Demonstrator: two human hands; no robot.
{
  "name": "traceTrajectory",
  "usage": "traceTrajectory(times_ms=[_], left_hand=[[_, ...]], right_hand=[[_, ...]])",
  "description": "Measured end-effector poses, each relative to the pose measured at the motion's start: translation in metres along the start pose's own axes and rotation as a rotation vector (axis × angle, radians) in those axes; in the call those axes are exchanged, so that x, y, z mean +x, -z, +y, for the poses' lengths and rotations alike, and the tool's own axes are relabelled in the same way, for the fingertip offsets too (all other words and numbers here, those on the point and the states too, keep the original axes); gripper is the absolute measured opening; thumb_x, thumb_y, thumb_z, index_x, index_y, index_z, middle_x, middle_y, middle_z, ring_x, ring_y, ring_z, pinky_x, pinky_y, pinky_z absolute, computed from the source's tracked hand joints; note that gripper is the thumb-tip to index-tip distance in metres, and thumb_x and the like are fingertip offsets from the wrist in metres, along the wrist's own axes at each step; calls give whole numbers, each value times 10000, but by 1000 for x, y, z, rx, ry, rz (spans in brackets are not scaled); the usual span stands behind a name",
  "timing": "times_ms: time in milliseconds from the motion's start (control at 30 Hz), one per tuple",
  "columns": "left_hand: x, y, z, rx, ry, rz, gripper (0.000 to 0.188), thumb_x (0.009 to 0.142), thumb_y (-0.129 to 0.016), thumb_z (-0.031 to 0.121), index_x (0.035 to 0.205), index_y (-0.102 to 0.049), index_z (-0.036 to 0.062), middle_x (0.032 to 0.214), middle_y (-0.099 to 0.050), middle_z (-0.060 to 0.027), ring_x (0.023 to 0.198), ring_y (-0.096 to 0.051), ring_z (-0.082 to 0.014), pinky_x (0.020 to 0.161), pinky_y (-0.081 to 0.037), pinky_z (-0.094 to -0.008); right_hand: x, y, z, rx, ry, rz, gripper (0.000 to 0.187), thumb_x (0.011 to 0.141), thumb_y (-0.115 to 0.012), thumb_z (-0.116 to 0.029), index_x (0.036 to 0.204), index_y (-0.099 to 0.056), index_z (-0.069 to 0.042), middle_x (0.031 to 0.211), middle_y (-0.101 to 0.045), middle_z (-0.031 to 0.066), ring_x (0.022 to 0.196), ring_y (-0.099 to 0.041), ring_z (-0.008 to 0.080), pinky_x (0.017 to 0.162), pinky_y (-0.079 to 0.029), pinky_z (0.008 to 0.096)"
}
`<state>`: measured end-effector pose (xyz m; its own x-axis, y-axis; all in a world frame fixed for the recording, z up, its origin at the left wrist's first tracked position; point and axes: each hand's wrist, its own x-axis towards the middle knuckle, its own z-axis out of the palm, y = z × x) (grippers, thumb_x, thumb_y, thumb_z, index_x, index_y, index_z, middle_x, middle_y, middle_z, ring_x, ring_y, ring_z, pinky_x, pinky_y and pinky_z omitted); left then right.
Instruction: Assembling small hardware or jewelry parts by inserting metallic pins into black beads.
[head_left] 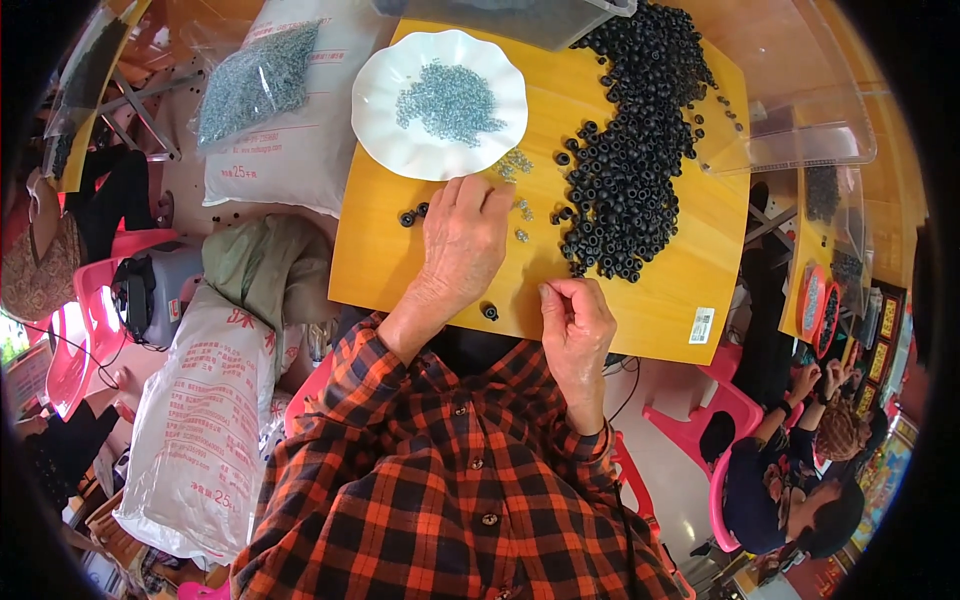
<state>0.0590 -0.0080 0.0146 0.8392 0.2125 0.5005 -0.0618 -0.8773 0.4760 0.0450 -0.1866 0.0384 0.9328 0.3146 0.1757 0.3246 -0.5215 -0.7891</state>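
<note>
My left hand (465,240) rests over the yellow table (390,270) with its fingers bent together, tips just below the rim of a white scalloped plate (375,125). What they hold, if anything, is hidden. On the plate lies a heap of small, clear bluish bits (450,100). A few clear bits (522,235) are scattered right of that hand. Two black ring-like pieces (407,218) sit to its left, and another black piece (489,312) lies between my hands. Near the table's front edge, my right hand (578,325) is closed in a pinch; nothing nameable shows in it.
A large pile of black ring-like pieces (625,195) covers the table's right side. Clear plastic bins stand at the back (520,20) and right (815,145). Big white sacks (200,420) and a bag of clear bits (262,85) are at left. Other people (780,480) sit at right.
</note>
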Motion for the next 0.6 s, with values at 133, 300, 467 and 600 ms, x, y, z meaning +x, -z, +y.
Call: traceTrajectory(times_ms=[133,300,467,600], left_hand=[[-2,-1,-1,79,46,-21,220,733,-620,37,951,-652,38,828,-509,-84,783,-551,-267,669,-445,-379],[3,-4,-1,81,18,2,222,720,-632,47,941,-655,52,784,-496,-77,743,-549,-261,637,-442,-380],[8,-4,-1,128,19,-33,202,709,-629,66,910,-650,66,765,-493,-70,736,-551,-256,633,-441,-376],[7,-6,0,155,14,-46,167,704,-616,82,869,-624,60,766,-487,-71,738,-548,-258,636,-439,-377]], right_hand=[[0,0,-1,-6,-9,-6,76,852,-682,-7,882,-613,9,793,-601,86,610,-567,155,553,-460,263],[2,-1,-1,-3,-2,-7,76,850,-684,-7,880,-615,8,788,-598,87,603,-563,157,547,-457,263],[1,-1,-1,1,-12,-4,75,848,-683,-3,880,-617,9,790,-599,91,605,-572,164,546,-461,272],[-1,-2,0,1,-19,-20,78,843,-684,2,883,-618,9,789,-599,98,608,-581,176,548,-466,276]])
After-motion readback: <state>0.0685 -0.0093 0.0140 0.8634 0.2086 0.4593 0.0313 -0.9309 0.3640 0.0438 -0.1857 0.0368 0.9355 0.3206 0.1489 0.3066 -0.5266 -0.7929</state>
